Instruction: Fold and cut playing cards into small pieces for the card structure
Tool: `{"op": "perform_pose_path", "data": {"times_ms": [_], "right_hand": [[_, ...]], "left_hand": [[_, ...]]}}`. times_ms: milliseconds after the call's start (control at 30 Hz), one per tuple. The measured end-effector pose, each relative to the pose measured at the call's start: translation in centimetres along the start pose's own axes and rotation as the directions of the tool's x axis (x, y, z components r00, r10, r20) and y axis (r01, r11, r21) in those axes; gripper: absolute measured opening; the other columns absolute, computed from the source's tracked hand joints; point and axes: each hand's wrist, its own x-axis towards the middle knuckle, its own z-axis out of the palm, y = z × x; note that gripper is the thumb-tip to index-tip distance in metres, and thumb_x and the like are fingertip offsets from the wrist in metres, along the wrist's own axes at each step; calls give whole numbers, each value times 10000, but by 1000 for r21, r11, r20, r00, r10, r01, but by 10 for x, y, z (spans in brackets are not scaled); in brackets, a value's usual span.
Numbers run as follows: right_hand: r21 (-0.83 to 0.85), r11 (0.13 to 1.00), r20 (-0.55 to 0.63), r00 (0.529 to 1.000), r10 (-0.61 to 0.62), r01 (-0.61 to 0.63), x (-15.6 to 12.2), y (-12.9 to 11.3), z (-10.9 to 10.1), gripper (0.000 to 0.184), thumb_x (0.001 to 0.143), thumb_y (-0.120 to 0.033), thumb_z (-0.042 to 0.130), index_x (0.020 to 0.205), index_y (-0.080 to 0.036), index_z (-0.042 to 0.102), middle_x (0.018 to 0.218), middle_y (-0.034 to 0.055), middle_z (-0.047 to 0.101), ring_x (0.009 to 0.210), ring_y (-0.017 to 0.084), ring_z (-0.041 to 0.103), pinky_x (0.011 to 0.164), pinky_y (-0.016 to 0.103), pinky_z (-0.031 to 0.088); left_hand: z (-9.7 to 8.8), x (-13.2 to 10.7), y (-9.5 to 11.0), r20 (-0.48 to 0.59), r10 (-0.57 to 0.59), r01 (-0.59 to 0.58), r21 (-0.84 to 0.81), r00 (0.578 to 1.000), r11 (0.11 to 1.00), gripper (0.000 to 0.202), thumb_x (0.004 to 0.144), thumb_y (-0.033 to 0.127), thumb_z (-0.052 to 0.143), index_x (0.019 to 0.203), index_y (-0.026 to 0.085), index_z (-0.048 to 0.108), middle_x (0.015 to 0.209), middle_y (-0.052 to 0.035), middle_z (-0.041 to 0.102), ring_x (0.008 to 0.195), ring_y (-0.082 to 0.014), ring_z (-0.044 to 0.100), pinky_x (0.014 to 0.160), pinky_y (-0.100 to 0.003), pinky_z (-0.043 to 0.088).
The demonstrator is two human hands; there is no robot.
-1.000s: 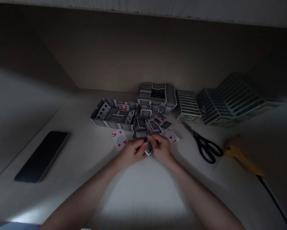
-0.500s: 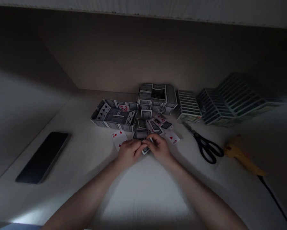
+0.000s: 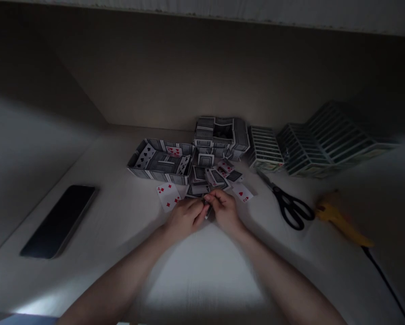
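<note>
Where the hands meet: left hand (image 3: pixel 184 215) and right hand (image 3: pixel 225 210) pinch one small card (image 3: pixel 208 212) between them.
Card: near side of the loose pile (image 3: pixel 219 177), mostly hidden by the grip.
Handwork: apparently folding; the next move calls for firm, even thumb pressure.

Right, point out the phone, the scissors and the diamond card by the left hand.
Phone (image 3: pixel 59 221): head view, middle of its dark upper face.
Scissors (image 3: pixel 280 196): head view, black handle.
Diamond card (image 3: pixel 167 196): head view, middle of its printed face.
</note>
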Motion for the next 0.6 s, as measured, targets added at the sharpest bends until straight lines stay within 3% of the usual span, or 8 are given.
{"op": "perform_pose_path", "data": {"times_ms": [167,300,467,600], "right_hand": [[231,965,-20,991,133,-125,2,-6,-1,196,688,-299,597,547,-176,538,524,-41,467,535,99,407,515,215,326],[342,918,40,979,200,-201,5,-8,-6,272,665,-362,630,517,-171,505,485,-55,427,475,80,374,468,210,297],[209,938,194,952,236,-275,8,-12,-13,364,679,-440,623,474,-173,486,364,-67,402,334,70,346,352,209,227],[230,931,126,957,262,-285,10,-9,-14,329,664,-463,641,546,-168,555,342,-79,409,275,53,309,297,197,174]], "left_hand": [[-1,3,2,-52,34,-33,23,998,999,267,846,190,430,580,169,444,538,3,516,476,-89,443,458,-229,309],[-2,4,3,-97,29,-24,50,995,998,304,842,215,448,542,172,423,486,18,472,456,-86,422,459,-233,298],[-6,3,-3,-144,-49,53,27,988,998,304,837,193,456,535,167,428,461,28,446,440,-78,412,465,-227,299],[-10,2,-7,-169,-139,140,-11,976,990,262,832,205,472,574,159,469,480,29,468,448,-73,432,463,-213,304]]}}
